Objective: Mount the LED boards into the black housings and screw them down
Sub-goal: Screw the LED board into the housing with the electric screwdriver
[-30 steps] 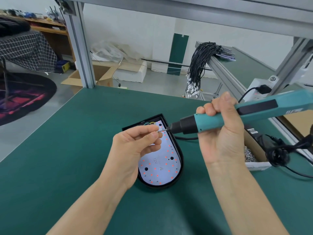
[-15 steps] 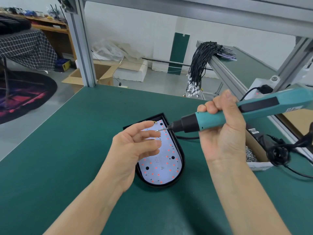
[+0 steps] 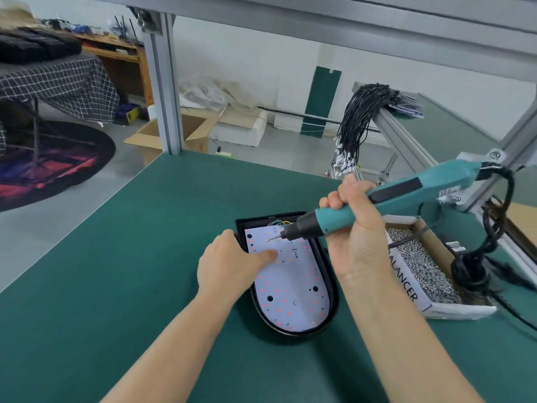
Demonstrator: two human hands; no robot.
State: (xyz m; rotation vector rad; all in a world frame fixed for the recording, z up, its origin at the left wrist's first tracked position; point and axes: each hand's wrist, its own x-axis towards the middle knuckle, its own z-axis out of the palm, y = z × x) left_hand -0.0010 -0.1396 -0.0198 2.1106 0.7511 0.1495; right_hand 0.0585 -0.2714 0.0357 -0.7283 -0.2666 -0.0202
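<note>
The LED board (image 3: 290,274) is seated inside the black housing (image 3: 329,274), which lies flat on the green bench mat (image 3: 116,286), just left of the box of screws (image 3: 421,266). A screw appears to sit on the driver bit (image 3: 273,238), poised over the board's upper end near the coloured wires (image 3: 279,223); contact with a hole cannot be confirmed.

The left hand (image 3: 229,266) is laid on the housing's left edge, fingers fairly straight, thumb pressed onto the board; nothing is gripped. The right hand (image 3: 354,228) is wrapped fully round the teal electric screwdriver (image 3: 377,203), held at a shallow tilt.

Risks judged from here:
- With the driver so tilted, the screw could be cross-threaded or knocked off the bit.
- If the bit slips sideways, LEDs or the wires could be scored.
- The thumb lies near the bit; a slip could reach it.
- If thumb pressure is eased, the board may shift and its holes may be misaligned.
- The hanging power cord (image 3: 494,228) could drag the tool off line.
</note>
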